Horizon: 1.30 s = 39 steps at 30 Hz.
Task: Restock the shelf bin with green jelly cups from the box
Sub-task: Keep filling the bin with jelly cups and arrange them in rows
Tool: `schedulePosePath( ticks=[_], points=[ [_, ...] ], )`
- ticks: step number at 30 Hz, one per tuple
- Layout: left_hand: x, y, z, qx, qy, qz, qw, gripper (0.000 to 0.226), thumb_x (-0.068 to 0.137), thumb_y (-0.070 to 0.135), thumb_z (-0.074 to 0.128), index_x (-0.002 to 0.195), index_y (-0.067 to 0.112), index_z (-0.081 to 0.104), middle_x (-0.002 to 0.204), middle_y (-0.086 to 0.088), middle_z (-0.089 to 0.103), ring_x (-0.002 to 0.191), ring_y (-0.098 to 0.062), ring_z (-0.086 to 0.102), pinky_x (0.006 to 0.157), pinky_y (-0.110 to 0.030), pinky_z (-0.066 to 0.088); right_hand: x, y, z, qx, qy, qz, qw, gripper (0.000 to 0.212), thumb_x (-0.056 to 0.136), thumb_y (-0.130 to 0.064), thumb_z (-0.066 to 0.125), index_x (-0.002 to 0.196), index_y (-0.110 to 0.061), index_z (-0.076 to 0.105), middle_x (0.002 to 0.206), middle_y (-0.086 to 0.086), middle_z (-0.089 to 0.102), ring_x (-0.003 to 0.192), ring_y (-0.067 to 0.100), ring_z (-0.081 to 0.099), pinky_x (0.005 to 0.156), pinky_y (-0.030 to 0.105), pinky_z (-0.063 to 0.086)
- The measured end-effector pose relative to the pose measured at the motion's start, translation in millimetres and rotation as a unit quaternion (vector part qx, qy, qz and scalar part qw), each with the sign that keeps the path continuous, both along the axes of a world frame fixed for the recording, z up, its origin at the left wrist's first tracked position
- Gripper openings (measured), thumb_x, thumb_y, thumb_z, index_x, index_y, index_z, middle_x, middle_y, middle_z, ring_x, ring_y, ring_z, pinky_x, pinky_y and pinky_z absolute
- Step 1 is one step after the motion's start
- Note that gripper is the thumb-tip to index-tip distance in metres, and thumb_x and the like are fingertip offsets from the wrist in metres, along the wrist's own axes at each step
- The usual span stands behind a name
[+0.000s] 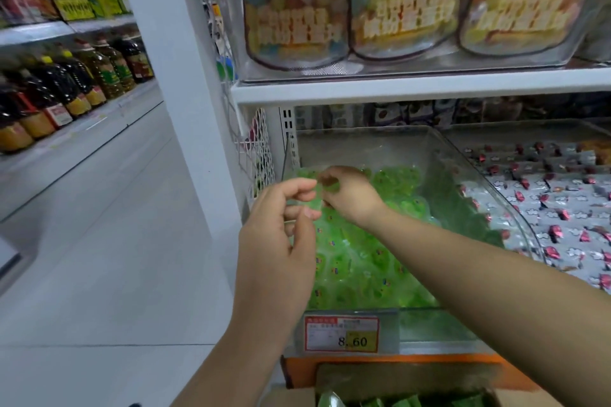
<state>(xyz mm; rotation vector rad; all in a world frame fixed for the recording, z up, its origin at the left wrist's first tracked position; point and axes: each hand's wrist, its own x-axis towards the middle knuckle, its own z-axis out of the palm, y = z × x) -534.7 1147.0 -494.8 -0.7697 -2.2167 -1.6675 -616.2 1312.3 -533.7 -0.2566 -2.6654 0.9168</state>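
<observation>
A white metal shelving unit (396,87) fills the right of the view, and beside it a pale tiled aisle floor (115,241) runs back past a far rack of dark and amber oil bottles with yellow labels (66,82). On the upper shelf stand three clear zip bags of pastel-coloured balls (403,10). Below them sits a clear plastic shelf bin (370,149). Its floor is covered from the front wall to about the middle with green jelly cups (357,261), and the back part is bare. Just right of it, another clear bin holds silver-wrapped sweets with red ends (545,195). At the bottom edge an open brown cardboard box (287,398) shows more green packs inside, under an orange shelf edge. A red-and-yellow price tag reading 8.60 (342,334) is fixed to the front of the jelly bin. Both bare forearms reach over the bin's left side, with the hands close together above the cups. The right hand (350,198) curls its fingers round a single green jelly cup (332,187), pinching it. The left hand (281,235) has its fingers bent toward a pale green piece between the two hands; whether it grips that piece cannot be told.
</observation>
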Motion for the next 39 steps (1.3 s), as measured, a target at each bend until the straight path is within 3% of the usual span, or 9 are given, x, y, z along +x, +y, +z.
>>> schedulePosePath(
  ticks=[2,5,8,16,21,26,30,33,39],
  points=[
    [0,1,1,0.005,-0.008,0.000,1.000,0.040,0.090,0.002,0.049,0.093,0.042,0.052,0.099,0.009,0.065,0.087,0.005,0.061,0.066,-0.007,0.044,-2,1,1,-0.022,-0.016,-0.018,0.999,0.028,0.083,0.003,0.055,0.108,-0.002,0.065,0.104,0.015,0.066,0.092,0.025,0.063,0.076,0.022,0.044],
    [-1,1,1,0.009,-0.011,0.000,1.000,0.039,0.090,0.003,0.049,0.093,0.042,0.052,0.099,0.011,0.064,0.087,0.004,0.062,0.065,-0.008,0.044,-5,1,-1,-0.149,-0.051,-0.048,0.986,0.023,0.087,0.007,0.051,0.104,0.001,0.064,0.071,0.007,0.063,0.046,0.002,0.060,0.058,0.021,0.052],
    [-1,1,1,0.012,-0.009,0.000,1.000,0.039,0.090,0.002,0.049,0.093,0.041,0.053,0.099,0.009,0.064,0.086,0.006,0.062,0.062,-0.007,0.043,-5,-2,-5,-0.241,-0.070,-0.071,0.965,0.022,0.089,0.007,0.048,0.106,0.003,0.062,0.060,0.002,0.057,0.033,-0.002,0.052,0.053,0.020,0.050],
    [-1,1,0,0.008,0.001,-0.004,1.000,0.041,0.091,0.000,0.050,0.094,0.041,0.052,0.097,0.003,0.064,0.084,0.007,0.062,0.066,-0.004,0.043,4,-2,5,-0.232,-0.120,-0.017,0.965,0.037,0.086,0.006,0.056,0.123,0.004,0.054,0.067,0.005,0.058,0.037,-0.001,0.053,0.046,0.013,0.048],
    [-4,8,1,-0.020,0.027,-0.011,0.999,0.035,0.091,0.003,0.052,0.096,0.037,0.055,0.098,0.008,0.061,0.087,0.002,0.058,0.073,-0.009,0.044,48,20,40,0.002,-0.055,0.044,0.998,0.038,0.086,-0.018,0.065,0.123,-0.012,0.060,0.118,0.005,0.065,0.095,0.013,0.061,0.085,0.017,0.042],
    [-1,23,-3,-0.237,0.019,-0.098,0.966,0.027,0.092,0.014,0.055,0.114,0.029,0.058,0.110,0.014,0.056,0.085,0.005,0.054,0.076,-0.010,0.043,133,46,59,0.060,-0.039,0.050,0.996,0.027,0.083,-0.017,0.069,0.110,-0.016,0.069,0.104,-0.003,0.069,0.088,0.001,0.059,0.071,-0.003,0.036],
    [-2,25,-11,-0.440,-0.100,-0.134,0.882,0.043,0.091,0.033,0.059,0.131,0.025,0.049,0.129,0.002,0.054,0.106,-0.012,0.056,0.085,-0.021,0.044,167,48,52,0.065,-0.078,0.059,0.993,0.026,0.083,-0.013,0.068,0.109,-0.016,0.069,0.103,-0.002,0.070,0.073,-0.009,0.055,0.070,-0.003,0.038],
    [-5,30,-16,-0.468,-0.173,-0.153,0.853,0.047,0.089,0.038,0.061,0.131,0.023,0.048,0.108,-0.002,0.060,0.085,-0.015,0.058,0.064,-0.023,0.046,174,37,46,0.094,-0.116,0.081,0.985,0.031,0.085,-0.019,0.066,0.116,-0.019,0.065,0.109,-0.005,0.067,0.084,0.002,0.061,0.069,-0.003,0.035],
    [-12,39,-21,-0.366,-0.239,-0.193,0.879,0.019,0.089,0.010,0.061,0.108,0.012,0.057,0.065,0.003,0.058,0.049,-0.003,0.050,0.048,-0.015,0.039,166,29,37,0.036,-0.125,0.080,0.988,0.036,0.082,-0.022,0.070,0.118,-0.018,0.064,0.109,-0.003,0.066,0.079,0.000,0.053,0.062,-0.004,0.033]
  ],
)
